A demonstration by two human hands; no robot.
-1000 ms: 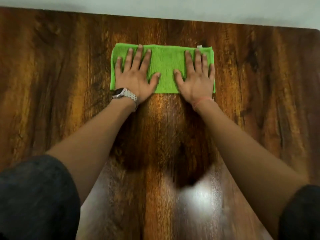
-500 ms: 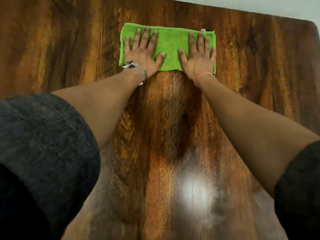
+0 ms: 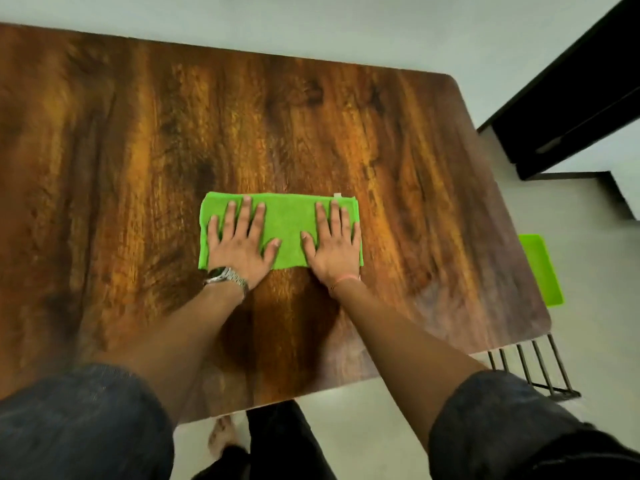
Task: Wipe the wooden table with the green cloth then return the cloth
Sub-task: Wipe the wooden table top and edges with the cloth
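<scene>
A folded green cloth (image 3: pixel 289 223) lies flat near the middle of the wooden table (image 3: pixel 138 150). My left hand (image 3: pixel 240 242), with a metal watch on the wrist, presses on the cloth's left half with straight, spread fingers. My right hand (image 3: pixel 334 245), with a thin pink band at the wrist, presses on the right half the same way. Both palms partly overhang the cloth's near edge onto the wood.
A green tray (image 3: pixel 542 271) sits low beyond the table's right edge. A dark wire rack (image 3: pixel 533 368) stands by the near right corner. A dark door or cabinet (image 3: pixel 575 98) is at the upper right. My legs and a bare foot show below the table's near edge.
Both hands have pulled the cloth back from the table's far edge toward the middle. The view has swung, so the table's right and near edges now show.
</scene>
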